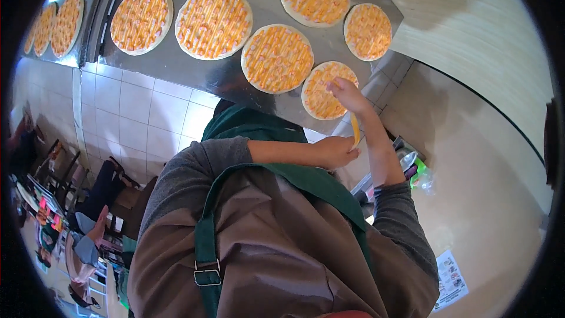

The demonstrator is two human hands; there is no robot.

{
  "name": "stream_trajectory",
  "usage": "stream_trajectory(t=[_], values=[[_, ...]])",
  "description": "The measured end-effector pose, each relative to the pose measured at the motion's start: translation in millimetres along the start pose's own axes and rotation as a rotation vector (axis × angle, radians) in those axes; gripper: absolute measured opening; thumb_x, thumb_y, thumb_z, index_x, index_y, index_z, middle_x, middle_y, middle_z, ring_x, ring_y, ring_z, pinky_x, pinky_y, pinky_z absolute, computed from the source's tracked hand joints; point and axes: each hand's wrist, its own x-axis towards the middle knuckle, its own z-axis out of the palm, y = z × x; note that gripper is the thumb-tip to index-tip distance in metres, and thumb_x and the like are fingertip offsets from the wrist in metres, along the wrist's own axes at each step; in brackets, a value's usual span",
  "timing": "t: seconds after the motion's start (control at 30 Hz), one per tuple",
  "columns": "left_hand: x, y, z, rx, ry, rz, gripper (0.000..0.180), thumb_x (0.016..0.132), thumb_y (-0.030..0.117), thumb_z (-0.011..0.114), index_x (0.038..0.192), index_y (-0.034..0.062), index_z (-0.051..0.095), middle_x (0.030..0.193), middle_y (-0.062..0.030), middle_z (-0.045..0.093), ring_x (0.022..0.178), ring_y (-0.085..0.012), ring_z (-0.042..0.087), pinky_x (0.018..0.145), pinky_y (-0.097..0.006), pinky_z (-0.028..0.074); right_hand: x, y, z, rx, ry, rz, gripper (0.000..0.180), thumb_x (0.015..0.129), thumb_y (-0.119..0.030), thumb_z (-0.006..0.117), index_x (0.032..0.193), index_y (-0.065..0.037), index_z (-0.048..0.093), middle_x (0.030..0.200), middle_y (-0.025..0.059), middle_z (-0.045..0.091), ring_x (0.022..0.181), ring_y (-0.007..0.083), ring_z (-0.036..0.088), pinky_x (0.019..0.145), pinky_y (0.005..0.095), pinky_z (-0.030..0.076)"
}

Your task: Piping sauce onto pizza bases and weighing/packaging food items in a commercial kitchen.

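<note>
My left hand [335,152] is closed around the lower end of a thin, flat yellow strip [355,129], in front of my body near the table's right corner. The strip stands up from the fingers and passes beside my right forearm. Over the nearest small pizza [318,95], my right hand [348,93] has its fingertips pinched together. A small yellowish bit shows at those fingertips, too small to name. The pizza is round and pale-edged, topped with orange shreds and pink pieces. Just left of it lies a larger topped pizza [278,59], and another small pizza [368,32] sits beyond.
More topped pizzas [213,23] are spread over the metal table [176,73]. A second metal surface [88,0] with pizzas is at the far left. A pale wall [488,17] rises on the right. Bags and containers [415,168] lie low beside my right arm. People and furniture are at lower left.
</note>
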Motion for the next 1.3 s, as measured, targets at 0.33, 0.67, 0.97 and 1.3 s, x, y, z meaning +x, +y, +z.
stream_trajectory(t=[0.33, 0.67, 0.97, 1.3], values=[[20.3, -34.6, 15.0, 0.09, 0.136, -0.056, 0.042, 0.092, 0.037, 0.042, 0.094, -0.0049, 0.049, 0.079, -0.0282, 0.059, 0.078, -0.0448, 0.059, 0.071, -0.052, 0.044, 16.1, 10.2, 7.9, -0.637, 0.293, 0.04, 0.038, 0.092, -0.032, 0.044, 0.086, 0.003, 0.058, 0.085, 0.0251, 0.062, 0.084, 0.04, 0.06, 0.075, 0.0485, 0.046], [-5.8, -48.7, 40.9, 0.064, -0.071, -0.139, 0.043, 0.094, 0.033, 0.04, 0.111, -0.0057, 0.045, 0.095, -0.0308, 0.058, 0.093, -0.044, 0.057, 0.084, -0.049, 0.042, -11.8, 21.5, 51.3, -0.661, 0.124, 0.081, 0.032, 0.089, -0.026, 0.046, 0.084, 0.001, 0.062, 0.085, 0.0233, 0.063, 0.083, 0.0377, 0.062, 0.074, 0.0473, 0.048], [-3.5, -29.8, 26.9, 0.042, -0.092, -0.027, 0.042, 0.095, 0.035, 0.037, 0.111, -0.0032, 0.048, 0.095, -0.0292, 0.059, 0.093, -0.0433, 0.057, 0.084, -0.05, 0.042, -7.3, 59.9, 48.0, -0.725, 0.135, 0.04, 0.024, 0.086, -0.018, 0.049, 0.085, 0.003, 0.062, 0.084, 0.0231, 0.064, 0.08, 0.0382, 0.063, 0.072, 0.047, 0.049], [25.0, -26.1, 30.4, 0.08, 0.032, -0.129, 0.045, 0.095, 0.036, 0.038, 0.102, -0.0077, 0.048, 0.092, -0.0313, 0.058, 0.09, -0.0453, 0.057, 0.08, -0.049, 0.043, -1.6, 27.8, 3.0, -0.738, 0.241, 0.012, 0.018, 0.081, -0.011, 0.05, 0.082, 0.0, 0.064, 0.083, 0.0215, 0.063, 0.078, 0.0361, 0.063, 0.069, 0.0458, 0.05]])
